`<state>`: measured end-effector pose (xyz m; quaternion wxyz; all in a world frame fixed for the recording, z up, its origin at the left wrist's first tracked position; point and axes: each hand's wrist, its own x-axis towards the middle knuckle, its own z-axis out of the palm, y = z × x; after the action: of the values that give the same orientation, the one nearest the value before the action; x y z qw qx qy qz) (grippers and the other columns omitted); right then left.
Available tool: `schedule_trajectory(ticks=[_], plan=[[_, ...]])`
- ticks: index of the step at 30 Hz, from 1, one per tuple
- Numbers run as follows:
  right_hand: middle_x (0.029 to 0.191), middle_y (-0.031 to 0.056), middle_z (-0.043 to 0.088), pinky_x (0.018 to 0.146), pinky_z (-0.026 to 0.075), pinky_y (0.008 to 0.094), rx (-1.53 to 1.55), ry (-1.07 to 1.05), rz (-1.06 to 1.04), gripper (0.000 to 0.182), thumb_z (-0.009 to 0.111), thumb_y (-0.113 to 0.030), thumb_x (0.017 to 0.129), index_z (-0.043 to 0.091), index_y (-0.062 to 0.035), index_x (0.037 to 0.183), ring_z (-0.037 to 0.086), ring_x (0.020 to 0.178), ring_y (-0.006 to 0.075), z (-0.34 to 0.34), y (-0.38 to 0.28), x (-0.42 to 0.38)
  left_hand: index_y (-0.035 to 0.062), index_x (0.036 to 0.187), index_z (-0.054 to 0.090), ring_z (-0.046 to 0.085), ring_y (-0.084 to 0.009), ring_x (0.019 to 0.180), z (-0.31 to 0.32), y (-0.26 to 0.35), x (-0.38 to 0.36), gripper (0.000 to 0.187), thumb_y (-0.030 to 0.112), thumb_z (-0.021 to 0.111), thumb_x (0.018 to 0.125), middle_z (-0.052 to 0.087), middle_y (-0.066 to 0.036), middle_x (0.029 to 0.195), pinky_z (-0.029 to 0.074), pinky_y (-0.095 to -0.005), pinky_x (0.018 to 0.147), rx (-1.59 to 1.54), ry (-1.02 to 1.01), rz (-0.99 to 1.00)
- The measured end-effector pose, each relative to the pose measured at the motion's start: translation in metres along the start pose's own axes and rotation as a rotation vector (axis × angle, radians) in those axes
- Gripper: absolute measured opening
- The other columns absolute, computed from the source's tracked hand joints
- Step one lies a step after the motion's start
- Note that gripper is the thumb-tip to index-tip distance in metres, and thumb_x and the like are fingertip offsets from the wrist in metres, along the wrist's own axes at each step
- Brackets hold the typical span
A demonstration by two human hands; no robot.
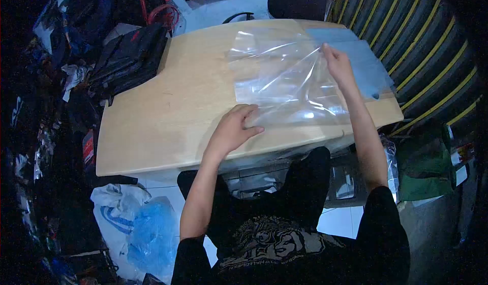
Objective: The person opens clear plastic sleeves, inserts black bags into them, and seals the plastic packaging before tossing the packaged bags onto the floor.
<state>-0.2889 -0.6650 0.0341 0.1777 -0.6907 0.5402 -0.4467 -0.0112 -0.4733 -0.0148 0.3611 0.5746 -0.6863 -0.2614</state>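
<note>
A clear plastic sheet [284,76] lies spread over the wooden table [168,112], creased and shiny with reflections. My right hand [336,66] is closed in a pinch on its right part, and folds run from those fingers across the film. Near the sheet's lower left corner, my left hand [234,130] rests over the table with thumb and fingers apart, fingertips right at the film's edge. Bluish translucent sheets [361,56] lie at the table's right end, partly under the clear one and behind my right hand.
A black bag [129,59] sits at the table's far left. Yellow-striped dark panels [417,51] stand close along the right side. Blue and white plastic bags [152,229] lie on the floor at lower left, and a green bag [424,163] is at lower right.
</note>
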Motion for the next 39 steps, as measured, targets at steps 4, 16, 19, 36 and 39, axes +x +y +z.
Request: schedule_trajectory(ticks=[4,16,19,36,39], plan=[[0.099,0.0110,0.067,0.084,0.044,0.0317,0.183,-0.014,0.037,0.052,0.048,-0.045,0.094,0.065,0.0015,0.108,0.059,0.094,0.0178,-0.032,-0.034,0.025,0.0013,0.099,0.066,0.056,-0.0334,0.103,-0.001,0.007,-0.006,0.026,0.010,0.070,0.075,0.057,-0.015,0.116,0.047,-0.0379,0.088,0.101,-0.067,0.034],[0.109,0.0052,0.062,0.085,0.048,0.0311,0.393,-0.005,-0.188,0.047,0.045,-0.041,0.097,0.059,-0.0005,0.116,0.058,0.100,0.0151,-0.129,-0.113,0.122,0.0009,0.097,0.066,0.060,-0.0359,0.098,-0.002,0.044,0.091,0.024,0.022,0.060,0.085,0.063,-0.021,0.104,0.047,-0.0403,0.084,0.205,0.216,0.239],[0.109,0.0037,0.061,0.083,0.050,0.0315,0.451,0.004,-0.164,0.046,0.044,-0.041,0.098,0.057,-0.0023,0.119,0.057,0.097,0.0136,-0.130,-0.132,0.116,0.0079,0.120,0.056,0.045,-0.0340,0.122,0.039,0.033,0.139,0.041,0.035,0.053,0.089,0.049,-0.019,0.130,0.036,-0.0528,0.096,0.456,0.070,0.222],[0.103,0.0033,0.064,0.074,0.050,0.0291,0.449,0.252,-0.136,0.039,0.047,-0.039,0.096,0.060,-0.0061,0.111,0.060,0.086,0.0142,-0.263,-0.125,0.086,0.0052,0.108,0.064,0.057,-0.0322,0.111,0.072,-0.019,0.356,0.038,0.035,0.053,0.087,0.061,-0.018,0.116,0.042,-0.0480,0.094,0.488,-0.049,-0.146],[0.094,0.0041,0.065,0.070,0.050,0.0294,0.432,0.173,-0.019,0.039,0.047,-0.040,0.096,0.061,-0.0053,0.107,0.062,0.080,0.0138,-0.237,-0.120,0.070,0.0016,0.087,0.067,0.065,-0.0368,0.086,0.060,-0.050,0.350,0.020,0.017,0.058,0.078,0.065,-0.023,0.091,0.051,-0.0437,0.074,0.378,0.001,0.080]])
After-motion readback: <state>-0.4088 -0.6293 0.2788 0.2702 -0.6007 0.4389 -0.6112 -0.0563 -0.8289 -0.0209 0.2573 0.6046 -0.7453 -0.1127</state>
